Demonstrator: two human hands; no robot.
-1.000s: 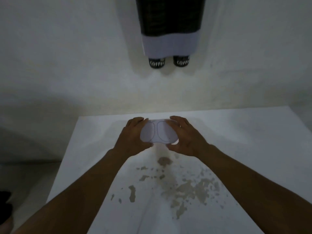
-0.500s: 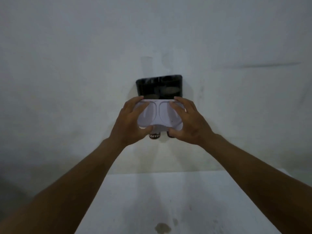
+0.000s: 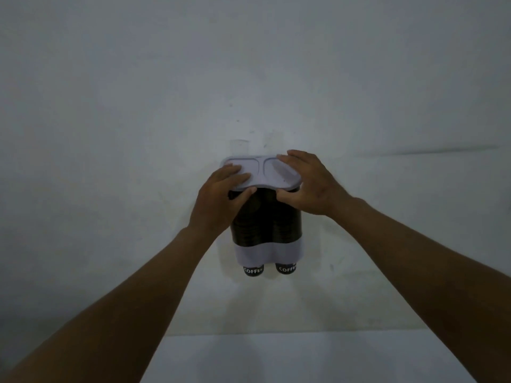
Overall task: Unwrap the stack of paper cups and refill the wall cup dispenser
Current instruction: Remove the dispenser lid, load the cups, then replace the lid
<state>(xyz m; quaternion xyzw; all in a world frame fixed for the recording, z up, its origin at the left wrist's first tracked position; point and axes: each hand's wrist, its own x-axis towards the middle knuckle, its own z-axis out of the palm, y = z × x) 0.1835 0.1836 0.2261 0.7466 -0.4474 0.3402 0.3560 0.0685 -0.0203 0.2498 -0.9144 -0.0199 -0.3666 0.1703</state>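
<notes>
The wall cup dispenser point(image 3: 266, 225) hangs on the white wall, with a dark see-through body and a pale grey lower band. Two black cups marked COFFEE point(image 3: 253, 270) point(image 3: 286, 269) stick out of its bottom. A pale grey dispenser lid point(image 3: 262, 172) with two oval recesses sits on its top. My left hand point(image 3: 218, 197) grips the lid's left end, fingers on top and thumb under the front edge. My right hand point(image 3: 307, 183) holds the right end the same way.
A white table point(image 3: 304, 357) lies below the dispenser, its far edge against the wall. The wall around the dispenser is bare and dimly lit.
Both hands lifted the lid from the table up to the dispenser and set it on its top. The view tilted upward from the table to the wall.
</notes>
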